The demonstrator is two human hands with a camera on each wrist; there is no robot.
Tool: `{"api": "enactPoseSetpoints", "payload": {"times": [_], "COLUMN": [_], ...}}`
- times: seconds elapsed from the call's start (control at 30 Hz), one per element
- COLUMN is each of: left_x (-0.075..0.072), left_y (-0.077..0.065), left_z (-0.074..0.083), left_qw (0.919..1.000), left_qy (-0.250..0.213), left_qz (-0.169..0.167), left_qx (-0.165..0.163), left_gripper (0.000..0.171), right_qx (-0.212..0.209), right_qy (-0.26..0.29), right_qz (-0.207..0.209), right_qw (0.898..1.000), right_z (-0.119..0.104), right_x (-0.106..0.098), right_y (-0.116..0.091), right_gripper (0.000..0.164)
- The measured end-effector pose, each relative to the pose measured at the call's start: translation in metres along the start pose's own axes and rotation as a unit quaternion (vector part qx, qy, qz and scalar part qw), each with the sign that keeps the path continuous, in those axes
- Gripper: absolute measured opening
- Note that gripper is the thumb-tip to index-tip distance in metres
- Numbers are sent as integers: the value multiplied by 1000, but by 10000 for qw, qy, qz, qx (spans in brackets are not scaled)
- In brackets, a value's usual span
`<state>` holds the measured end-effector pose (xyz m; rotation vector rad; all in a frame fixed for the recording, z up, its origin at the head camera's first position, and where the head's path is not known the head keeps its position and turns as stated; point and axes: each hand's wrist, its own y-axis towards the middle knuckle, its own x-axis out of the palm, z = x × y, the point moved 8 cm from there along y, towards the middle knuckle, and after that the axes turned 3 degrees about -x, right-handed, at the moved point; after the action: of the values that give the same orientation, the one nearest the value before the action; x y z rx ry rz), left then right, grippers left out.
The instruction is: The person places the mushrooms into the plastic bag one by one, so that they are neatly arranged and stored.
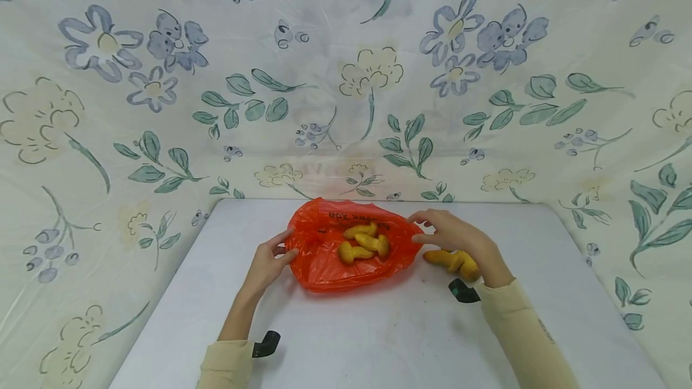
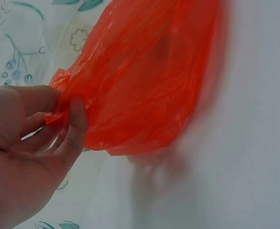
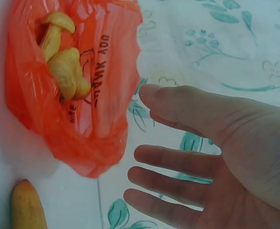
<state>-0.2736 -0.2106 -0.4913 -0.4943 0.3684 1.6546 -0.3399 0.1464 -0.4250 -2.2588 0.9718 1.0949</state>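
Observation:
A red plastic bag (image 1: 324, 266) lies spread on the table with its mouth facing up, dark lettering on its inner side. Inside it are 3 yellow mushrooms (image 1: 348, 253). My left hand (image 2: 39, 138) pinches the bag's left edge between thumb and fingers. At the other end, my right hand (image 3: 216, 157) is held with fingers extended beside the bag's right edge. The right wrist view shows a gap between those fingers and the bag. Below my right hand, more yellow mushrooms (image 1: 444, 258) lie on the table, partly covered by the wrist.
The white table (image 1: 346, 341) reaches back to a floral cloth (image 1: 324, 77) hanging behind it and along both sides. Small dark camera pieces (image 1: 267, 344) stick out from both sleeves.

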Motion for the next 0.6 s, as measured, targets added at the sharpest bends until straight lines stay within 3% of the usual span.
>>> {"api": "enactPoseSetpoints", "payload": {"times": [0.27,0.6], "left_x": [-1,-1], "left_y": [0,0], "left_z": [0,-2], "left_qw": [10000,10000], "left_qy": [45,32], "left_qz": [7,13], "left_qx": [1,26], "left_gripper": [57,57], "right_qx": [-58,216], "right_qy": [-54,-4], "right_qz": [103,106], "right_qw": [9999,9997], "right_z": [13,32], "right_x": [-4,-6], "right_y": [-9,-22], "right_gripper": [45,47]}}
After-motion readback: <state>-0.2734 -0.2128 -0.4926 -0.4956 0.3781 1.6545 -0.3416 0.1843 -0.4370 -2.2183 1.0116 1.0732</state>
